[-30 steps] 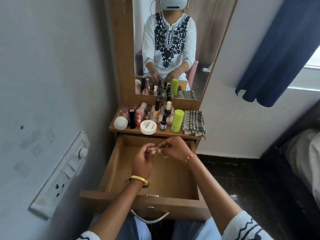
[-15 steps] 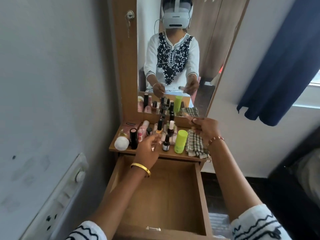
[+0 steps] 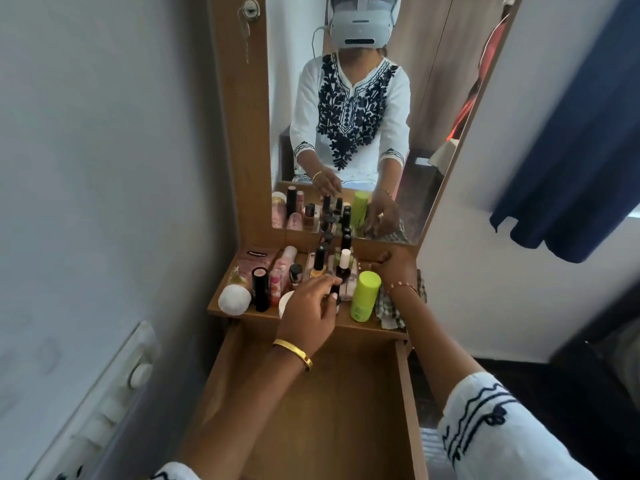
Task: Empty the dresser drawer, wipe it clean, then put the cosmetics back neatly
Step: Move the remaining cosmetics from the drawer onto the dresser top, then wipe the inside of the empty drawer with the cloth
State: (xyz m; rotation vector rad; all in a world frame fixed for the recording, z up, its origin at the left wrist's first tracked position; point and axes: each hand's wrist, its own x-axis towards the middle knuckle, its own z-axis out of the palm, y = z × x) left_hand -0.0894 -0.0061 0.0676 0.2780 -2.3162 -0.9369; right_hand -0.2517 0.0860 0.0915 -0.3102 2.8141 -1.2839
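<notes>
The wooden drawer is pulled out below me with nothing in it. Several cosmetics crowd the shelf above it: a lime-green bottle, a black lipstick, a white round cap, pink tubes and nail-polish bottles. My left hand reaches over a white jar, and its thumb and fingertips close round a small dark bottle. My right hand is at the back right of the shelf, fingers curled down over the checked cloth. What it holds is hidden.
A mirror rises behind the shelf and shows a person in a white embroidered top. A wall with a switch panel is close on the left. A blue curtain hangs at the right, above dark floor.
Both hands rose from over the drawer to the shelf. The right hand carried a small item to the back right corner; the left moved forward onto the small bottles.
</notes>
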